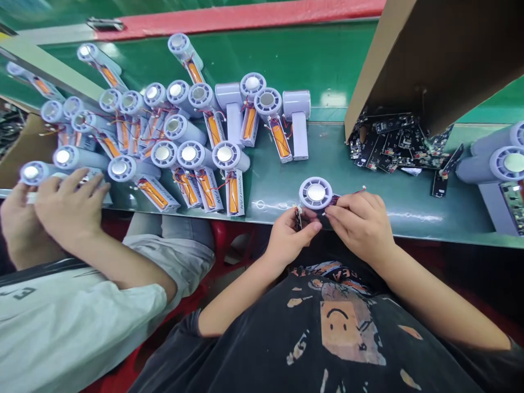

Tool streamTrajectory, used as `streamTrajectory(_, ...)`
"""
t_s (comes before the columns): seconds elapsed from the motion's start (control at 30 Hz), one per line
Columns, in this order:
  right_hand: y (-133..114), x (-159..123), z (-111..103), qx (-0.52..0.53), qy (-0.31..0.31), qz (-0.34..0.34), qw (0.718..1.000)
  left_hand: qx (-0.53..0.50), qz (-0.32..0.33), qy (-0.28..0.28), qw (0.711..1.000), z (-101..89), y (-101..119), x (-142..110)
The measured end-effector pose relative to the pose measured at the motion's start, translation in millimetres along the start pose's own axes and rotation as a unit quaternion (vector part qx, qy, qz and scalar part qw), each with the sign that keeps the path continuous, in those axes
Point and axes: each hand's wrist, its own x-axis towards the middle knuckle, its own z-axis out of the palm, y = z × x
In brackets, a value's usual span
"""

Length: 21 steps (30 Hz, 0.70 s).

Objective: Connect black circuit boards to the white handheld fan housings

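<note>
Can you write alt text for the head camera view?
A person's left hand and right hand hold a round white fan head over a green workbench, beside rows of white handheld fans with orange batteries. A co-worker's hands rest on fans nearby.

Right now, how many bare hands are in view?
4: the wearer's left hand and right hand at a round white fan head; a co-worker's upper hand and lower hand, far left.

The scene is viewed from a camera worn on a person's head, tilted forward and down over the shirt. The left hand and right hand are seen close up near 6 o'clock, a co-worker's hands near 9 o'clock, and the green workbench farther off toward 12 o'clock.
</note>
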Motion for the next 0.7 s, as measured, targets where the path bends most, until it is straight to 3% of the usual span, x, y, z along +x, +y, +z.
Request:
streamTrajectory(0.27,-17,6,-6,0.008,-0.034,-0.028,0.999,0.023,0.017,0.018,0.999,-2.7,-1,2)
streamTrajectory(0.43,-17,7,-5,0.076,-0.057,0.025,0.995,0.079,0.038,0.022,0.996,-6.8,6,1)
streamTrajectory(0.6,-10,9,-5,0.193,-0.080,0.091,0.974,0.210,0.064,-0.037,0.975,-16.3,24,-8)
streamTrajectory(0.7,-11,12,-7,0.206,-0.108,0.105,0.967,0.267,0.054,-0.070,0.960,-21.0,30,-20)
